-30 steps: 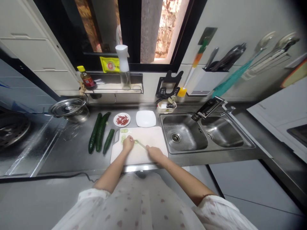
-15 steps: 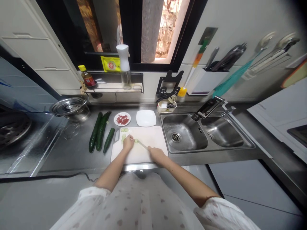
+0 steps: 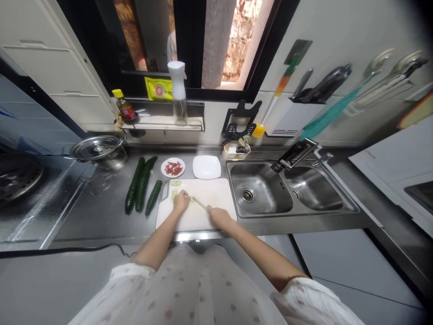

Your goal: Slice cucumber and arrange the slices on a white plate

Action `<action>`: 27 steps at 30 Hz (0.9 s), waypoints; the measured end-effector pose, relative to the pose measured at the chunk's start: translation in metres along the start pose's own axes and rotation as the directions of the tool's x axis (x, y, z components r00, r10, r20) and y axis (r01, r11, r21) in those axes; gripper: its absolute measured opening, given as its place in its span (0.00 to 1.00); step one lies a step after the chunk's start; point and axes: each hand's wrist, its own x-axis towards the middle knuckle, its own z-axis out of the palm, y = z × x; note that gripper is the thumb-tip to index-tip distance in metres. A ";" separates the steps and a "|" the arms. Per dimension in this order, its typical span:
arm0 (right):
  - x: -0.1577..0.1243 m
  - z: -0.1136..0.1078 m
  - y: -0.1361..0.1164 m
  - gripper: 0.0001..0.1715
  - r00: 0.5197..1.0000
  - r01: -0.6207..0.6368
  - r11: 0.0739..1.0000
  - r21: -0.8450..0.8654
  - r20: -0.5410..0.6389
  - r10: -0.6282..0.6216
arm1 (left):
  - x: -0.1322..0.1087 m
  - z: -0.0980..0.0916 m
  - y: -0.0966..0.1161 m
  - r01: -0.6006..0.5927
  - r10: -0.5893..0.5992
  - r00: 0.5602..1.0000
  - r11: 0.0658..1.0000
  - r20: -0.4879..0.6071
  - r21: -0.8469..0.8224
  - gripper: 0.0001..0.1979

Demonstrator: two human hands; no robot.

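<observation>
A white cutting board (image 3: 216, 194) lies on the steel counter in front of me. My left hand (image 3: 181, 201) is curled with its fingertips pressed on a piece of cucumber that it mostly hides. My right hand (image 3: 219, 217) is closed round the handle of a knife (image 3: 200, 204) whose blade reaches to a slice (image 3: 192, 199) beside the left fingers. A few pale cucumber slices (image 3: 175, 183) lie at the board's far left corner.
Three dark cucumbers (image 3: 142, 185) lie left of the board. Behind it are a small dish of red bits (image 3: 172, 167) and a white square plate (image 3: 206, 167). A double sink (image 3: 287, 189) with a tap is to the right; a steel pot (image 3: 99, 151) stands far left.
Both hands stay at the board; the right hand and knife shifted slightly back and forth. The camera view tilted a little, so everything sits slightly differently in frame.
</observation>
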 end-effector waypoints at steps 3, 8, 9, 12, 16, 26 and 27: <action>0.004 -0.001 -0.002 0.17 1.000 0.004 1.000 0.010 -0.011 -0.003 | 0.000 0.000 0.000 -0.004 0.004 1.000 1.000 0.001 -0.006 0.06; 0.008 -0.004 -0.005 0.18 1.000 -0.001 1.000 0.015 0.006 0.001 | -0.001 0.000 0.001 0.000 0.000 1.000 1.000 0.006 -0.005 0.05; 0.008 -0.005 -0.005 0.18 1.000 0.001 1.000 0.014 0.006 -0.001 | -0.001 -0.001 0.001 0.001 -0.001 1.000 1.000 0.006 -0.002 0.05; 0.008 -0.006 -0.004 0.18 1.000 0.002 1.000 0.011 0.001 -0.002 | -0.001 -0.001 0.001 0.003 -0.003 1.000 1.000 0.006 0.004 0.05; 0.005 -0.006 -0.002 0.18 1.000 -0.001 1.000 0.003 0.025 0.001 | 0.000 -0.001 0.001 0.005 -0.005 1.000 1.000 0.010 0.007 0.06; 0.003 -0.007 -0.003 0.18 1.000 0.001 1.000 0.016 0.025 -0.002 | 0.000 0.001 0.001 -0.001 0.001 1.000 1.000 0.009 0.015 0.05; 0.004 -0.007 -0.004 0.18 1.000 0.005 1.000 0.015 0.023 -0.005 | 0.000 0.000 0.001 -0.001 0.000 1.000 1.000 0.011 0.016 0.05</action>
